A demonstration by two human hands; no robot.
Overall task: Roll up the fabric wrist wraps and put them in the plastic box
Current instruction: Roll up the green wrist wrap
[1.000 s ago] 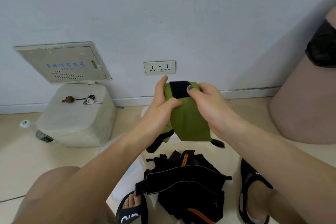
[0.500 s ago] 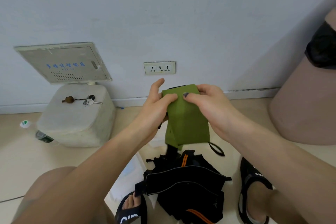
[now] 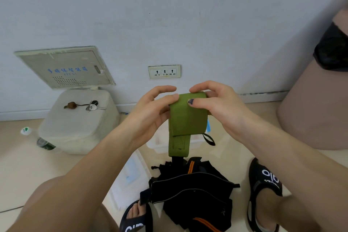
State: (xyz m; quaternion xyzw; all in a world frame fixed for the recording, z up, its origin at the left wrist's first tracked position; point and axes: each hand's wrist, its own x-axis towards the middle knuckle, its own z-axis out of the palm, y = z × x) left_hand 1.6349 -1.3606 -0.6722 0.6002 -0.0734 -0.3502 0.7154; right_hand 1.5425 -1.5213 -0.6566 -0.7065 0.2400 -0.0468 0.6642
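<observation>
holding the green wrist wrap [image 3: 188, 117] up in front of you, above the floor and between your knees, you have both hands at its top end. your left hand [image 3: 150, 115] pinches the left edge of the roll with thumb and curled fingers, and your right hand [image 3: 218, 105] pinches the right edge, thumb across the front face and fingers over the top: each grip is narrow and closed on the fabric. the roll's axis runs side to side between your hands, while the unrolled tail hangs straight down from it, its black loop [image 3: 209, 139] dangling at the lower right. that is the relation that matters: the loose length lies directly below the grip, so the next turn most likely has to wind downward along that tail. the plastic box [image 3: 160, 144] sits on the floor just behind the hanging tail, about equally near both hands. a pile of black straps [image 3: 192, 192] lies on the floor nearer you.
</observation>
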